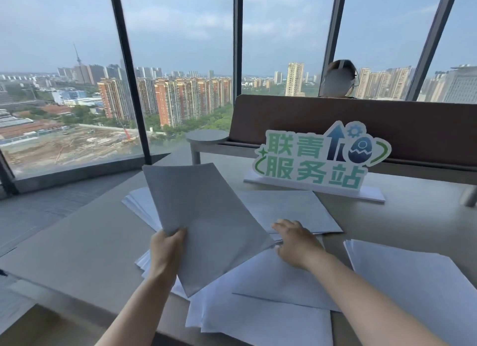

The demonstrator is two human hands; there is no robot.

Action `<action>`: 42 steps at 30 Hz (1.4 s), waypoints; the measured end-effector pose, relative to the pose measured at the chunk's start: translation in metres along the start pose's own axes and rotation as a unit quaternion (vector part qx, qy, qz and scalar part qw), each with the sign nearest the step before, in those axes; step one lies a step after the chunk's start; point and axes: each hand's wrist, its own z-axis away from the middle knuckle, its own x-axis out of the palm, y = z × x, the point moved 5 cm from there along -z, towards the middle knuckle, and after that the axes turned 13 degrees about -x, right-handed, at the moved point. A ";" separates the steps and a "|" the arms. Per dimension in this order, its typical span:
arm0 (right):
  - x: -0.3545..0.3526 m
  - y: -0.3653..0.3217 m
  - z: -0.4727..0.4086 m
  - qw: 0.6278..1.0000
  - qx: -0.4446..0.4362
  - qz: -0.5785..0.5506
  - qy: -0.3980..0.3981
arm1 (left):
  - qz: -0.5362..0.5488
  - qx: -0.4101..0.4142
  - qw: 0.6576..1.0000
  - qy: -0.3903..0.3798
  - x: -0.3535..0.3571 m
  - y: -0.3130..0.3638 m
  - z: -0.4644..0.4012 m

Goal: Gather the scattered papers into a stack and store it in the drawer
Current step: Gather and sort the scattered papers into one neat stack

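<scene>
White papers lie scattered over a beige table point(77, 247). My left hand point(166, 250) grips a bundle of sheets point(206, 216) by its left edge and holds it tilted above the table. My right hand point(296, 242) lies palm down, fingers spread, touching a sheet point(286, 206) in the middle of the table. More papers lie behind the held bundle on the left point(140, 203), near the front edge point(258, 317) and at the right point(413, 283). No drawer is in view.
A green and white cut-out sign point(317, 162) stands on a white base at the back of the table. Behind it is a brown partition point(413, 129), with a person's head above it. A small round side table point(207, 136) stands by the window.
</scene>
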 end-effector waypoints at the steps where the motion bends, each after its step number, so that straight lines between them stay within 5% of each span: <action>1: 0.000 -0.003 -0.005 0.999 -0.008 0.029 -0.017 | 0.001 -0.007 1.000 0.003 -0.004 -0.001 0.000; 10: -0.004 0.013 -0.031 0.979 -0.027 0.127 -0.158 | -0.003 -0.029 1.000 0.004 -0.031 -0.017 -0.012; 14: 0.001 0.016 -0.037 0.975 -0.044 0.156 -0.154 | 0.001 -0.043 0.999 0.000 -0.035 -0.020 -0.017; 27: 0.004 0.017 -0.054 0.968 -0.028 0.244 -0.050 | 0.030 -0.043 0.999 -0.002 -0.035 -0.023 -0.021; 37: -0.034 0.019 -0.045 0.980 0.053 0.170 0.089 | 0.040 -0.035 0.999 0.007 -0.040 -0.014 -0.016; 42: -0.052 -0.004 -0.041 0.975 0.023 0.146 0.165 | 0.033 -0.036 0.999 0.002 -0.036 -0.013 -0.015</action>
